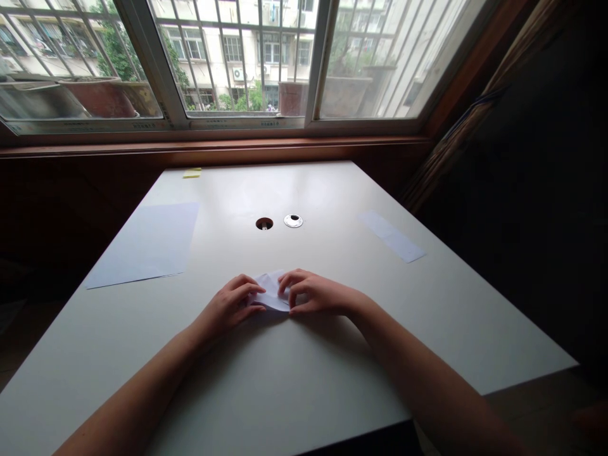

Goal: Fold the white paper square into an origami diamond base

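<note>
One white table (pixel 213 392) bears a sheet (pixel 147 244), lying flat at its left. Left hand (pixel 232 301) and right hand (pixel 316 293), fingers bent, each narrowed on paper; then a strip (pixel 393 236), flat at right, and one folded paper (pixel 270 294), held by both hands at opposite ends, mid-table. Smallest: yellow slip (pixel 192 173), far edge; cap (pixel 290 223); hole (pixel 264 223), just beside the cap.

Two hands (pixel 232 302) (pixel 325 294), three white papers (pixel 272 297) (pixel 147 244) (pixel 392 237), one table (pixel 285 380)
</note>
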`<state>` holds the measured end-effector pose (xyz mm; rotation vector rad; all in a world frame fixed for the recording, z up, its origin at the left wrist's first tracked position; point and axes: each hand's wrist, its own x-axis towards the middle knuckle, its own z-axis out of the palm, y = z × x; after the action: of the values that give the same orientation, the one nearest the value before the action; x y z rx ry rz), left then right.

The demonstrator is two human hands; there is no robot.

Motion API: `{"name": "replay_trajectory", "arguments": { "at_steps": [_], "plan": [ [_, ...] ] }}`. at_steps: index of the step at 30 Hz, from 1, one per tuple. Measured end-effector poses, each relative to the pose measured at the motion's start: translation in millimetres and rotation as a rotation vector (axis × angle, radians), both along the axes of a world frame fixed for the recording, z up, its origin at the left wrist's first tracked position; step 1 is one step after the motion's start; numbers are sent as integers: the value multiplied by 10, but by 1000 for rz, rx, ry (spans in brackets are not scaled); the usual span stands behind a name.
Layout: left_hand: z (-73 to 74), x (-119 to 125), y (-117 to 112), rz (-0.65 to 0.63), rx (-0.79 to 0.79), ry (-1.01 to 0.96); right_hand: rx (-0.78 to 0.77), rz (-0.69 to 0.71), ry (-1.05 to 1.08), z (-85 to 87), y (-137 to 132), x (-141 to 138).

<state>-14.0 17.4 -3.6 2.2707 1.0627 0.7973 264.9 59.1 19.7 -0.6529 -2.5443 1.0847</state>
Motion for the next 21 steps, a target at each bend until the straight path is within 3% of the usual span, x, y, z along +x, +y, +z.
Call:
{"name": "replay_trajectory", "arguments": {
  "at_steps": [4, 9, 14, 21],
  "plan": [
    [66, 23, -34, -14, -57, -3, -13, 1, 53, 13, 15, 30],
    [124, 94, -84, 67, -116, 3, 34, -63, 88, -59, 1, -49],
    [105, 160, -108, 200, -118, 2, 111, -125, 81, -117, -24, -134],
    [49, 211, -89, 298, -49, 96, 67, -177, -3, -56, -61, -168]
  ]
}}
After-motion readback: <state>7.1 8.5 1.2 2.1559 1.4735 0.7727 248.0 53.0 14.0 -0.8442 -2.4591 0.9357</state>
